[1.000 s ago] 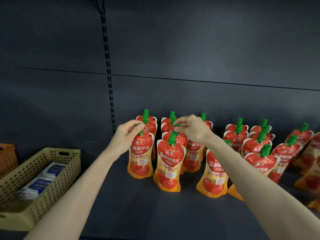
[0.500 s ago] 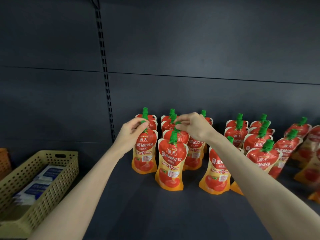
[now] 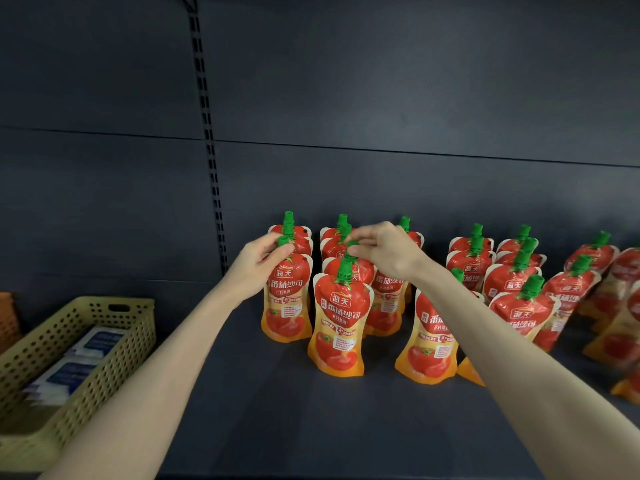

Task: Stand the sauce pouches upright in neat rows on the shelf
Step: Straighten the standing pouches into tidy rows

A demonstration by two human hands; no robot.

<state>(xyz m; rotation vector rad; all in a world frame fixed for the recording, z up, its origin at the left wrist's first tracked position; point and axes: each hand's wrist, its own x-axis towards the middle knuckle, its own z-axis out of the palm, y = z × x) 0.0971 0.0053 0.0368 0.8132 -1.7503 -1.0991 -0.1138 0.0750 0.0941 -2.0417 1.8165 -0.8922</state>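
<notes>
Both hands up at the L cluster of pouches (image 3: pixel 329 251), mid-shelf (image 3: pixel 311 427). My left hand (image 3: pixel 258 268) has thumb & fingers curled round the neck of the front-left pouch (image 3: pixel 287 299), right at its green cap. That pouch is upright, long axis vertical, spout straight up, printed face toward me, base on the shelf. My right hand (image 3: pixel 384 251) is over the middle col., fingertips pinching the cap (image 3: pixel 352 250) of the 2nd pouch (image 3: pixel 365 271) there. That one is upright too, spout up, tucked just behind the front-centre pouch (image 3: pixel 341 323). The front-centre pouch stands free w/ neither hand on it and sits nearer me than its neighbours. Behind these, more pouches run back in 3 cols toward the dark back panel (image 3: pixel 381 98), all caps up. My R forearm crosses the front-right pouch (image 3: pixel 429 341), which is upright w/ its label partly hidden. Further R, a second block of pouches (image 3: pixel 512 282) stands caps-up, tops tilting a bit to the R. At the far R edge a few pouches (image 3: pixel 623 306) lean over, too blurred to tell how they rest. At the L end there's a tan perforated basket (image 3: pixel 104 344) w/ white-and-blue packets (image 3: pixel 97 341) lying in it. An orange basket (image 3: pixel 7 317) is just beyond it at the frame edge.
</notes>
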